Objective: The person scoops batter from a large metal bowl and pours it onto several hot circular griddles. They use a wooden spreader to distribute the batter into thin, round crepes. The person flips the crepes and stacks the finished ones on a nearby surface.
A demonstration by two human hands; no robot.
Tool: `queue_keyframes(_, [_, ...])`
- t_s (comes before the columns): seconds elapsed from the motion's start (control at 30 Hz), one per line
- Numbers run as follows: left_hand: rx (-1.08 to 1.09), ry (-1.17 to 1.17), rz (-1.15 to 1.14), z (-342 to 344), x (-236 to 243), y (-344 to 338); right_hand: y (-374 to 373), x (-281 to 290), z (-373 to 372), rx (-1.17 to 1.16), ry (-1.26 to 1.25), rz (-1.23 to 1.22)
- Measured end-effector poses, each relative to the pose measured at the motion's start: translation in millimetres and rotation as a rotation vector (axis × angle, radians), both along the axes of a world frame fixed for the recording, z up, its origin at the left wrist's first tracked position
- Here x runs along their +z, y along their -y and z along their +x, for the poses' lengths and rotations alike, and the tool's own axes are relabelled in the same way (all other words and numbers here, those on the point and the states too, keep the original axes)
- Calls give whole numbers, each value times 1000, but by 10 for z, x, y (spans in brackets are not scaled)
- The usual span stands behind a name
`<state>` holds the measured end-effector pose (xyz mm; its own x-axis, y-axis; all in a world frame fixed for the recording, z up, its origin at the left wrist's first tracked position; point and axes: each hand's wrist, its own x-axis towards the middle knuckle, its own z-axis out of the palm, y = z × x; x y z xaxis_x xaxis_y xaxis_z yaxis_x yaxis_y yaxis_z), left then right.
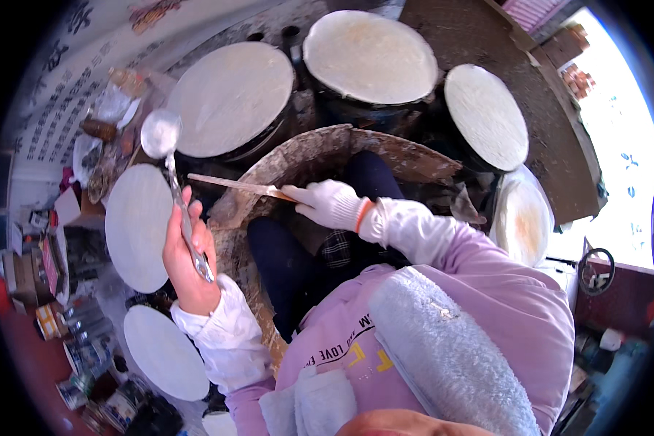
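Note:
My bare left hand (185, 272) is closed round the handle of a metal ladle (160, 134), whose bowl points up and away and has something whitish in it. The ladle's bowl is over the gap between a pale round sheet (229, 98) at the far left and another pale sheet (139, 227) at the left. In a white knitted glove, my right hand (330, 205) grips a thin wooden stick (232, 184). That stick points left, and its tip is a little short of the ladle's handle.
More round sheets lie on dark round bases around me: the far middle one (370, 57), far right one (487, 116), right one (523, 221) and near left one (165, 352). A worn curved wooden board (298, 163) stands before my knees. Clutter and jars (83, 356) fill the left.

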<state>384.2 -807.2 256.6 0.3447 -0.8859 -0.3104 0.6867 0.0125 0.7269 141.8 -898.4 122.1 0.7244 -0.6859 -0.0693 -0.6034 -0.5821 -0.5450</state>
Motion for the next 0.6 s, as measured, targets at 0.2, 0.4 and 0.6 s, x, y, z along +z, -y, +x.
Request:
queue_keyframes(0.2, [-100,-112,85,-598,-435,-292,-460,696,-840,-613,547,796])
queue_keyframes(0.4, [-360,-18,235,-1318,-438,-251,-720,1163,-939,-299,784,1325])
queue_keyframes(0.6, [-454,3,186,-1384,-466,-18,-431,774,-845,-325,802,1153])
